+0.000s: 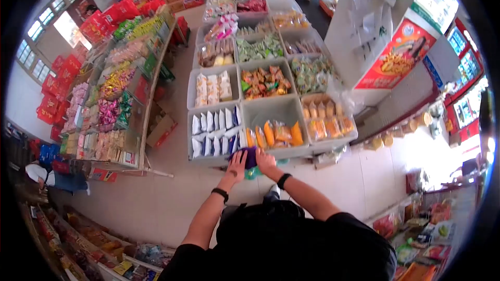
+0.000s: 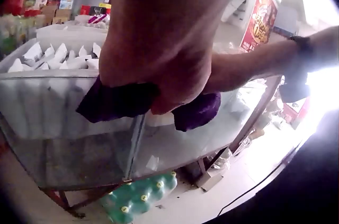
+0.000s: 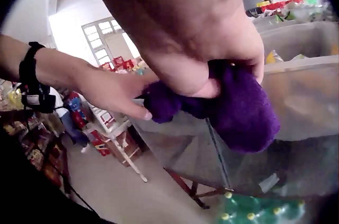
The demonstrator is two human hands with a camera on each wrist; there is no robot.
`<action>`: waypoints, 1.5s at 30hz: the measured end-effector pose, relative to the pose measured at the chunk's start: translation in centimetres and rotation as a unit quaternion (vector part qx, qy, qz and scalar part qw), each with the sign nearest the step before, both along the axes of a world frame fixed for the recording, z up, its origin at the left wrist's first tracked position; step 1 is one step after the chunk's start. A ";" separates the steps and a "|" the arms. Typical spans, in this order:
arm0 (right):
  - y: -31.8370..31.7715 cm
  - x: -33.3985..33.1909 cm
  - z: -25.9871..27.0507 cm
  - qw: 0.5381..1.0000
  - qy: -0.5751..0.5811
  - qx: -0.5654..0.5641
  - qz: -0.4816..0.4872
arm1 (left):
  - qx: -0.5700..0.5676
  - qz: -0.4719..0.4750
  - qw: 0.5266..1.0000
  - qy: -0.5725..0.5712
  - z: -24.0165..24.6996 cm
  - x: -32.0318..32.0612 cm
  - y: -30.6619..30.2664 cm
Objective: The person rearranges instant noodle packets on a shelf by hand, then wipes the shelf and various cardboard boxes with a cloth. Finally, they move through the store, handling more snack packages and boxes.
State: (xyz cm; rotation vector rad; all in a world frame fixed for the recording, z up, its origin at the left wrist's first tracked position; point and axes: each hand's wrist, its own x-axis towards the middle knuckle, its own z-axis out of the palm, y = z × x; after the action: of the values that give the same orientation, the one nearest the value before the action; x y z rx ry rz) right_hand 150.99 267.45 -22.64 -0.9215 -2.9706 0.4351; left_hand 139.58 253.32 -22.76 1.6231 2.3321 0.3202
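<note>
A bunched purple cloth [image 1: 251, 158] is at the front rim of the nearest bins. My left hand [image 1: 238, 165] holds its left part, fingers over the top; in the right wrist view the left thumb lies along the cloth. My right hand [image 1: 266, 162] grips the cloth beside it, and a thick fold [image 3: 246, 115] hangs out past the fingers. Just beyond the hands are a grey bin [image 1: 268, 108] with orange packs [image 1: 281, 134] and, to its left, a bin of white-and-blue packets [image 1: 214, 127]. Part of each hand's fingers is hidden by the cloth.
Further bins of wrapped snacks [image 1: 260, 47] run back in rows. At left stands a slanted candy rack [image 1: 112, 83]. Under the glass-fronted stand lies a green pack of bottles [image 2: 143, 196]. A white pillar with a red poster [image 1: 398, 52] rises at right. Someone [image 1: 57, 177] is at far left.
</note>
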 end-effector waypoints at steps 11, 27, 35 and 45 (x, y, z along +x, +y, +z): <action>-4.2 -4.7 1.9 0.968 -0.207 0.047 -0.136 | 0.074 -0.058 0.985 -0.147 1.9 -5.7 -3.9; -12.8 -15.1 2.7 0.979 -0.140 0.085 0.125 | -0.100 0.126 0.979 -0.122 2.1 -19.4 -21.3; -16.8 -16.2 -2.2 0.998 0.032 0.051 -0.029 | -0.015 0.226 0.914 -0.338 -7.2 -23.7 -35.0; -18.4 -19.1 -1.2 0.981 0.002 0.033 -0.189 | 0.003 0.207 0.898 -0.389 -4.8 -34.6 -32.5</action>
State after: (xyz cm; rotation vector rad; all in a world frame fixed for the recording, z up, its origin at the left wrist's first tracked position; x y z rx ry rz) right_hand 131.88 249.05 -23.87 -1.4301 -2.6915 0.3216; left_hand 105.02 220.86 -27.61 0.7408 1.9743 0.8778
